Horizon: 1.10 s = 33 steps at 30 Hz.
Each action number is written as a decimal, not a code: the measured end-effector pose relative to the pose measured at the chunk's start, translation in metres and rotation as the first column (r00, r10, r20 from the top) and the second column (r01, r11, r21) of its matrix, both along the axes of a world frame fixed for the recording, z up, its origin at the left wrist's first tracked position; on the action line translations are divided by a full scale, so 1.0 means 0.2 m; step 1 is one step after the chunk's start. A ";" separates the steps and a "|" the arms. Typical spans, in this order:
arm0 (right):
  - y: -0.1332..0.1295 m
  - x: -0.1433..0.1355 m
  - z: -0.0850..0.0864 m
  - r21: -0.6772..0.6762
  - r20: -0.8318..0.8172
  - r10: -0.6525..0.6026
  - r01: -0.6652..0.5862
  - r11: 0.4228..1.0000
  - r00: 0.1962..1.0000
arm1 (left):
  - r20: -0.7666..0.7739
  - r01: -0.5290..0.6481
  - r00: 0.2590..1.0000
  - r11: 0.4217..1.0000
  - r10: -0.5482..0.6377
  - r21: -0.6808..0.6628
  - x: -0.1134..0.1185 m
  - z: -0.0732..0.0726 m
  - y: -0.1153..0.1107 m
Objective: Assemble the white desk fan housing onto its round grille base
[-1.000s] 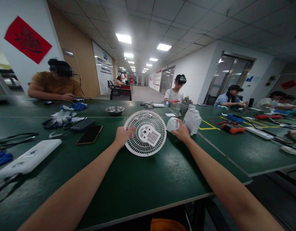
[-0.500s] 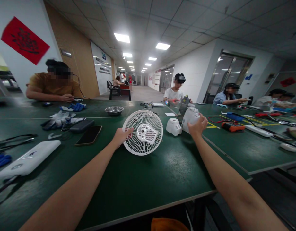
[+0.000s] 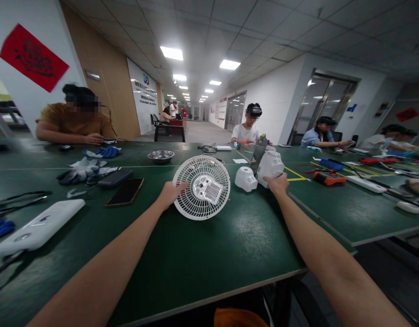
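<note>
My left hand (image 3: 169,194) grips the left rim of a round white fan grille (image 3: 202,187), which is tilted so that its slotted hub faces me. To the right, my right hand (image 3: 278,183) is closed on the lower right side of a white plastic housing (image 3: 270,164) with vent slots. A smaller white vented cover (image 3: 246,179) sits on the table just left of that housing. Behind them stands a clear bottle (image 3: 259,149), partly hidden by the housing. My right fingertips are partly hidden behind the housing.
On the green table (image 3: 209,259) lie a phone (image 3: 125,191), a white power bank (image 3: 39,227), gloves (image 3: 83,169) and a dark case (image 3: 115,177) at left. A metal bowl (image 3: 161,156) is farther back. An orange multimeter (image 3: 329,178) lies right. Other people sit across the table.
My right hand has slid down the housing from its upper right side to its lower edge. My left hand and the fan grille have stayed in place.
</note>
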State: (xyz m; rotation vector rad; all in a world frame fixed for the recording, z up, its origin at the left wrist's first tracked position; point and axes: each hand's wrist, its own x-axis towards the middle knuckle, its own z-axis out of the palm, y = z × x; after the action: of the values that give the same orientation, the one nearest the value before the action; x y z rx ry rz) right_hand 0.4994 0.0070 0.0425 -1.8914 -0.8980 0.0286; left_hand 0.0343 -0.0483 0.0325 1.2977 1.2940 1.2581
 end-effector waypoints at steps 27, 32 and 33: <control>0.01 -0.12 0.10 0.221 0.189 0.117 -0.159 0.962 0.975 | -0.022 0.001 1.000 1.000 0.000 0.025 0.00 0.00 0.00; 0.00 0.01 0.08 0.166 0.118 0.092 -0.111 0.980 0.989 | -0.015 -0.004 1.000 1.000 0.004 0.023 0.01 0.01 -0.01; 0.00 0.02 0.08 0.154 0.100 0.095 -0.110 0.982 0.990 | -0.018 -0.003 1.000 1.000 0.003 0.021 0.01 0.01 -0.01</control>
State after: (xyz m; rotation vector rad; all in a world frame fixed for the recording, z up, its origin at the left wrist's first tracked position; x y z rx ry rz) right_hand 0.5025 0.0078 0.0576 -1.7079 -1.0302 -0.0674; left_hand 0.0353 -0.0513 0.0350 1.3246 1.2992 1.2675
